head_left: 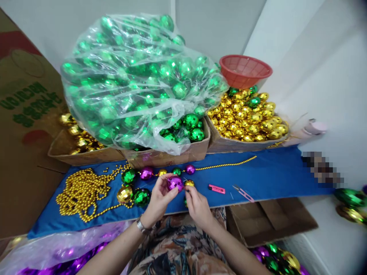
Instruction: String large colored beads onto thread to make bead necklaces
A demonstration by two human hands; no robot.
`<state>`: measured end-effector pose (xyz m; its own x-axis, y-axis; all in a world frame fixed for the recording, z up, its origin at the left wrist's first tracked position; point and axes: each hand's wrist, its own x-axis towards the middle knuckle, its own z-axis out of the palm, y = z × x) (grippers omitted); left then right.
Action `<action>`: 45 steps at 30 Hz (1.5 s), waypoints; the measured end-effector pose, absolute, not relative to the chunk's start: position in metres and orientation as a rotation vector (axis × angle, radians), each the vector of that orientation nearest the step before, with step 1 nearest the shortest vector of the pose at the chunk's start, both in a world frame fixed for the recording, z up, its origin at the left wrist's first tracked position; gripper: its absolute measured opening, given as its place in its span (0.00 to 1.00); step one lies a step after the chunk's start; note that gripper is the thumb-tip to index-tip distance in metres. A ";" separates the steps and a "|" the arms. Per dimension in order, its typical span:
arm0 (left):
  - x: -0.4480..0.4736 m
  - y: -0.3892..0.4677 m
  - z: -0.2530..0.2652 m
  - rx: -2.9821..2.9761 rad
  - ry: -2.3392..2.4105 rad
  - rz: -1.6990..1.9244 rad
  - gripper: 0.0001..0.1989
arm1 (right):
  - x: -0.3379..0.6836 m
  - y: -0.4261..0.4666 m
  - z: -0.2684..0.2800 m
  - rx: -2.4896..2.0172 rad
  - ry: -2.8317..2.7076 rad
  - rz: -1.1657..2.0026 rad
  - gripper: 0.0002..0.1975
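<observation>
My left hand (158, 198), with a metal watch (142, 226) on its wrist, has its fingers closed around a shiny purple ball (175, 183). My right hand (197, 206) is pinched close to the ball's right side; what lies between its fingertips is too small to make out. A gold ball (189, 183) shows just behind the right fingertips. Beyond my hands runs a string of large faceted balls, among them a green ball (128, 176), a purple ball (146, 173) and a gold ball (125, 193). A thin gold bead chain (226, 164) stretches right from it.
Gold bead strands (82, 193) lie heaped on the blue cloth (275, 175). A pink lighter (216, 189) and pink thread snips (243, 193) rest to the right. Behind stand a clear bag of green balls (137, 80), a box of gold balls (246, 118) and a red basket (246, 72).
</observation>
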<state>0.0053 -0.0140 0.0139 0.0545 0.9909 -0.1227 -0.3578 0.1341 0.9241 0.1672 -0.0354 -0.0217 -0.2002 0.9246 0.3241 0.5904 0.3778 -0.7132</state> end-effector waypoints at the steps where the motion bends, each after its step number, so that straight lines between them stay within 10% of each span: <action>1: 0.006 -0.012 0.015 0.873 0.971 1.224 0.20 | 0.168 -0.035 -0.022 -1.328 -1.861 0.641 0.12; 8: 0.013 0.008 -0.001 0.949 1.060 1.190 0.14 | 0.165 -0.036 -0.040 -1.329 -1.713 0.968 0.14; 21: 0.024 0.027 -0.012 1.700 0.955 0.811 0.10 | 0.189 0.001 0.003 -1.266 -1.672 0.659 0.11; 45: -0.007 0.081 -0.010 1.659 0.967 0.532 0.13 | 0.478 0.029 -0.082 -1.715 0.062 0.452 0.16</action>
